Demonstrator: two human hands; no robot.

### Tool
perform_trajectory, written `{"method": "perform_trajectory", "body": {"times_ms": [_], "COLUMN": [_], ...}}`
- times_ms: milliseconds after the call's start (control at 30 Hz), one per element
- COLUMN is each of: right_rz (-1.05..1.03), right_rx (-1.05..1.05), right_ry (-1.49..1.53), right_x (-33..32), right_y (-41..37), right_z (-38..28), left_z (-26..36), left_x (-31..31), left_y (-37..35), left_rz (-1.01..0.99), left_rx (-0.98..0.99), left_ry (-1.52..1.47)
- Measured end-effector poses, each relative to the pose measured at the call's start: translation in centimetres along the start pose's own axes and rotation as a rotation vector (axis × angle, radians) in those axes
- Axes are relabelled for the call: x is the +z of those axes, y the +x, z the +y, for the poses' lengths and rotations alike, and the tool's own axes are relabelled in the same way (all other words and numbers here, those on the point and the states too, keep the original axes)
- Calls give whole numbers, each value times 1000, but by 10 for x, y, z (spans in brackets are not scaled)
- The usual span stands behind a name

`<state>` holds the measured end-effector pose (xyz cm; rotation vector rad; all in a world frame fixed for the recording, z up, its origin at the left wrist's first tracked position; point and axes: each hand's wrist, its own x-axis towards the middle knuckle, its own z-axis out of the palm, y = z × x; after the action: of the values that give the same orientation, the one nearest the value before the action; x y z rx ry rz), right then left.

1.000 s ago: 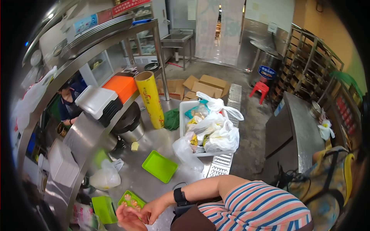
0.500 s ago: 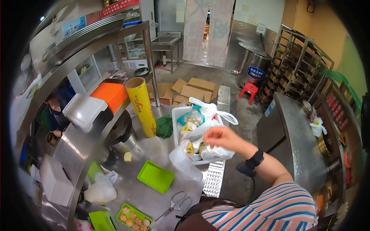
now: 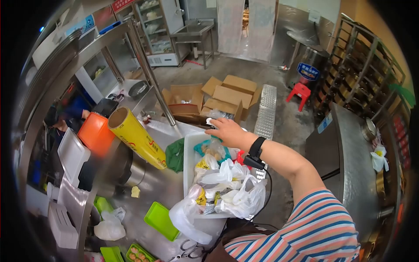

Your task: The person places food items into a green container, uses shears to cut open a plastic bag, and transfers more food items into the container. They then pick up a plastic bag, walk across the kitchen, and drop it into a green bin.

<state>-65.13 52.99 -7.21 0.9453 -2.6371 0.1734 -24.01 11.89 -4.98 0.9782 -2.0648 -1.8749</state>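
Note:
My right hand (image 3: 227, 133), a black band and device on its wrist, is over the far edge of a white bin (image 3: 187, 174). Its fingers are curled against a bit of white plastic bag (image 3: 210, 121), mostly hidden by the hand. In the bin are knotted white bags (image 3: 242, 198), a teal bag (image 3: 223, 153) and yellow-printed packets. My left hand is out of view. A green tray (image 3: 160, 220) lies left of the bin, scissors (image 3: 190, 249) near the bottom edge, and a green tray of small round pieces (image 3: 139, 254) beside them.
A yellow roll (image 3: 137, 137) leans by a dark green cloth (image 3: 175, 155). Cardboard boxes (image 3: 231, 94) stand beyond the bin. An orange box (image 3: 97, 133) is at left, near another person (image 3: 61, 122). A red stool (image 3: 300, 94) and steel counter (image 3: 353, 174) are to the right.
My right hand has moved forward and left, from above the bin's contents to its far edge. The white bag that lay at that far end no longer shows there. The view has shifted.

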Motion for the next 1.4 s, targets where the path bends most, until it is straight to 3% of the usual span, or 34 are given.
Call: {"method": "perform_trajectory", "body": {"times_ms": [67, 100, 200, 267, 300, 367, 600, 667, 867, 1067, 1167, 1267, 1367, 1400], "right_rz": [-236, -238, -227, -189, -184, -82, 12, 34, 4, -80, 12, -61, -71, -40], "right_rx": [127, 117, 43, -158, -160, -320, -219, -175, -254, -332, -389, -427, -484, -540], "right_ry": [82, 97, 50, 27, 35, 197, 582, 816, 1054, 1087, 1093, 1144, 1194, 1212], "right_x": [6, 8, 15, 14, 10, -3, -70, -78, -78, -84, -86, -91, -97, -98], "right_y": [7, 11, 20, 27, 30, 33, 43, 45, 52, 52, 53, 54, 58, 60], "right_z": [5, 8, 19, 28, 30, 33, 55, 57, 22, -22, -40, -52, -74, -82], "left_z": [4, 5, 13, 25, 28, 33, 25, 26, 29, 96, 108, 109, 107, 104], "left_x": [18, 24, 40, 52, 56, 61, 68, 71, 80, 152, 187, 210, 215, 211], "left_y": [-5, -6, -10, -10, -10, -10, -2, 1, 31, 64, 79, 90, 91, 90], "left_rz": [41, 57, 51, 68, 75, 78, 30, 23, 88, -302, -342, -406, -507, -501], "left_rx": [-33, -38, -32, -15, -12, 16, 35, 37, 113, 257, 301, 283, 289, 200], "left_ry": [-1, 6, -14, 14, 20, 37, 10, 19, -43, -34, -15, -73, -322, -457]}}
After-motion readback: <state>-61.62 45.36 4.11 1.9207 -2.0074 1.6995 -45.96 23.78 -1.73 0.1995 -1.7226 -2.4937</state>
